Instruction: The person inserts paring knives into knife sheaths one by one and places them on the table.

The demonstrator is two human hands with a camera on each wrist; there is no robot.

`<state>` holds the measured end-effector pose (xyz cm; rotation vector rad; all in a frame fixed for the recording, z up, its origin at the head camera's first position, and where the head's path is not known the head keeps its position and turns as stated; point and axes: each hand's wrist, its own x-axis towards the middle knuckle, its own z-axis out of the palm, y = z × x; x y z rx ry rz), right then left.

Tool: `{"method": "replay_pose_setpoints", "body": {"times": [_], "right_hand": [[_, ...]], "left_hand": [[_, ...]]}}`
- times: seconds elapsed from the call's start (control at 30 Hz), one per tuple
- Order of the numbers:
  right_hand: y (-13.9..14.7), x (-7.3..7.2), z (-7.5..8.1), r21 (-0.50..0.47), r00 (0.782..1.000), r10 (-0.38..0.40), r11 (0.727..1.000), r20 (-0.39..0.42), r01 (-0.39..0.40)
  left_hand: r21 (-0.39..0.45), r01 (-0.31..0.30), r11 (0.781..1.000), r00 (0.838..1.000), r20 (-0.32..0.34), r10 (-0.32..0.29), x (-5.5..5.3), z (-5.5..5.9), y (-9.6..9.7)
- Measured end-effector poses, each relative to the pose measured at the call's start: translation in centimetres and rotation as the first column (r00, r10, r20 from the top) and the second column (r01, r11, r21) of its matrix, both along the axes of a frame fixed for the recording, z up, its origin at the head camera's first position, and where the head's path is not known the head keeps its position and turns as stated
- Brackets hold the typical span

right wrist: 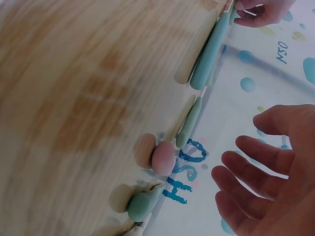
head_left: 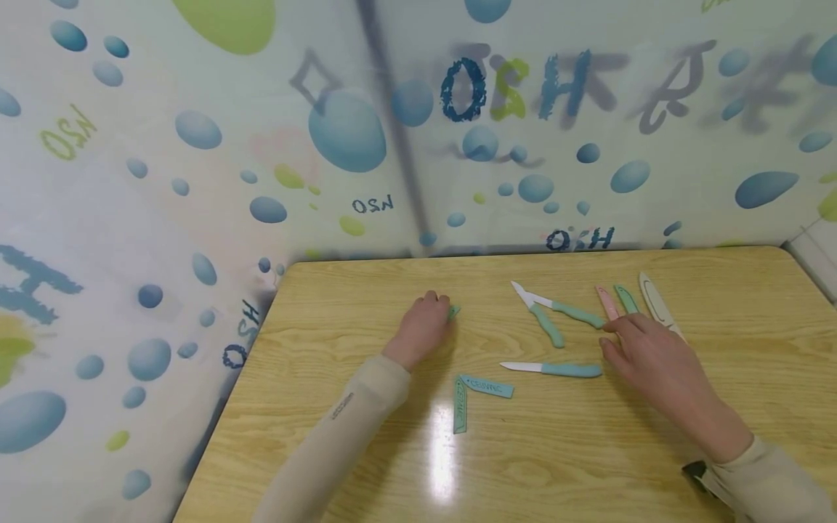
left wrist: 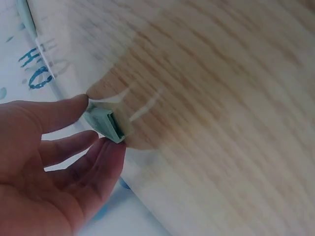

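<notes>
- Left hand (head_left: pixel 421 330), centre frame: thumb and fingers pinching a green sheath (left wrist: pixel 104 123).
- Right hand (head_left: pixel 659 367), right of frame: palm down, fingers loose, grip released.

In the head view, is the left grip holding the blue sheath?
No, the left grip holds a green sheath, while the blue sheath lies apart on the table.

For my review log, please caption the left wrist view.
Left hand holding a small green piece between thumb and fingers at a wood-grain tabletop.
</notes>
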<state>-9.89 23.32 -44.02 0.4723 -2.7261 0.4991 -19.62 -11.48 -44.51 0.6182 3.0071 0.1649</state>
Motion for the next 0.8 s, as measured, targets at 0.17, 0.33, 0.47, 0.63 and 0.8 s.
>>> {"method": "replay_pose_setpoints", "body": {"times": [0.17,0.33,0.47,0.63,0.8], "right_hand": [[-0.06,-0.05,-0.01,-0.001,1.0,-0.002,1.0,-0.001,0.002],[-0.19,-0.04,-0.01,-0.004,1.0,-0.005,1.0,0.006,0.005],[-0.22,-0.01,-0.01,-0.009,1.0,-0.005,1.0,0.017,0.005],[-0.21,0.04,-0.03,-0.012,1.0,-0.002,1.0,0.016,0.002],[-0.24,0.08,0.01,-0.018,1.0,-0.005,1.0,0.012,0.005]], "left_hand": [[-0.058,0.053,0.997,0.997,-0.06,-0.056,0.13,0.34,0.1],[-0.07,0.065,0.995,0.993,-0.09,-0.072,0.17,0.39,0.13],[-0.057,0.042,0.998,0.997,-0.057,-0.045,0.14,0.44,0.09],[-0.009,-0.018,1.0,1.0,0.013,0.018,0.06,0.35,-0.15],[0.079,-0.064,0.995,0.998,0.015,0.063,0.13,0.43,-0.44]]}}
